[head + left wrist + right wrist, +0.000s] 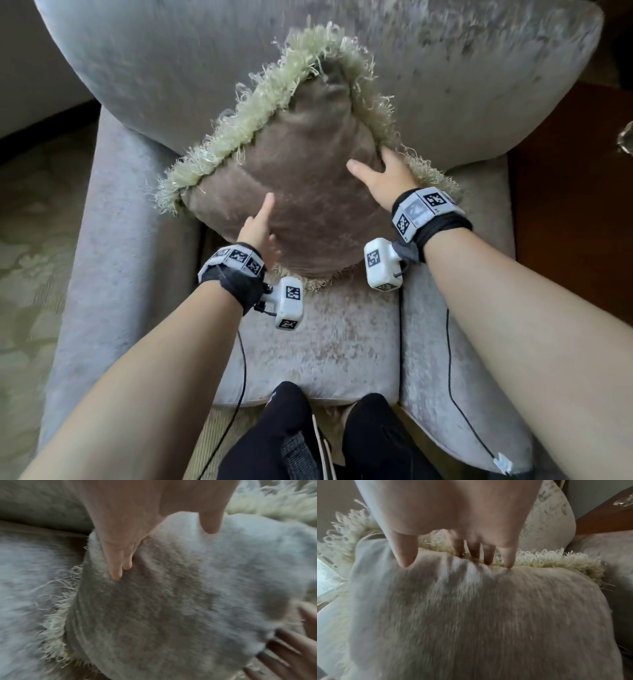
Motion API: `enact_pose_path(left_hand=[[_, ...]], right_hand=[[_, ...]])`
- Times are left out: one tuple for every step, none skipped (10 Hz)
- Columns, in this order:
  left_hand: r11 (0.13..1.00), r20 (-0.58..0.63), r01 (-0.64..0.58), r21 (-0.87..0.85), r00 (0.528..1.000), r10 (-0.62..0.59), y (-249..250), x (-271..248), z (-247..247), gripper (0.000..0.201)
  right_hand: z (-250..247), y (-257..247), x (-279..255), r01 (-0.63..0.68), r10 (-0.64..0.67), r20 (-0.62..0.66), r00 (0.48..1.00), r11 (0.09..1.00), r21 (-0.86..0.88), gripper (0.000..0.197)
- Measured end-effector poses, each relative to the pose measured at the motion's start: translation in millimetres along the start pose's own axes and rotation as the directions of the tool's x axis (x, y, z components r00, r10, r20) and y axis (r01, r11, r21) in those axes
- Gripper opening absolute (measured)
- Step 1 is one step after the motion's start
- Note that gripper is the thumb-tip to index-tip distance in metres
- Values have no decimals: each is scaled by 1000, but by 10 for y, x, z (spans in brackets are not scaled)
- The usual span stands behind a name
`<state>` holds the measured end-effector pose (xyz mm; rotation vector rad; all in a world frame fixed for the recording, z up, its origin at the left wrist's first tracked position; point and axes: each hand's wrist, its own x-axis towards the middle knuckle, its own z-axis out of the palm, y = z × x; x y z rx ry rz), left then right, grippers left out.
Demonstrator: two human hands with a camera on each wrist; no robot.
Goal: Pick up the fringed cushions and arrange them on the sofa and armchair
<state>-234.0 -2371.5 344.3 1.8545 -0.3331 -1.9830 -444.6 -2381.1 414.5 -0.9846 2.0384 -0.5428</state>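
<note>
The brown velvet cushion with pale green fringe stands on one corner on the seat of the grey velvet armchair, leaning on its backrest; its lower fringe is mostly hidden. The left hand presses its near left side with straight fingers. The right hand touches the right edge, fingers spread. The wrist views are blurred.
</note>
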Motion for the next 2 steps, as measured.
enact_pose_path(left_hand=[[989,39,-86,118,996,82,141,16,-53,132],[931,52,-265,251,964,260,291,-48,-92,154]], right_hand=[[8,63,-58,24,-25,18,1000,1000,18,82],[-114,19,-191,33,-32,-17,999,999,17,76]])
